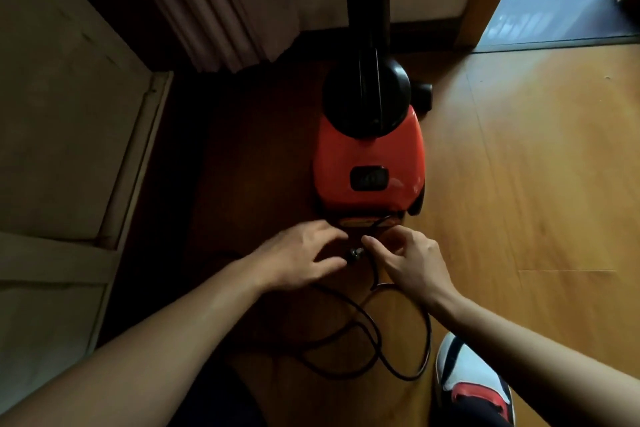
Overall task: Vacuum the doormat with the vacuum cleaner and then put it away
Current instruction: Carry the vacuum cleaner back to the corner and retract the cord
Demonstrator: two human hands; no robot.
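Red vacuum cleaner (369, 163), black dome on top, sits on wood floor (519, 184) beside curtain (194, 3); black cord (430, 333) loops behind it; left hand (304, 253) spread by plug (356, 252), hold on it not discernible; right hand (405, 260) apparently pinches cord, fingers curled; shoe (464, 378) beside loops.

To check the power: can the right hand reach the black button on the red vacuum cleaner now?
Probably yes. The black button lies bare on the vacuum cleaner, just beyond the right hand, with nothing between, though it seems to pinch the cable.
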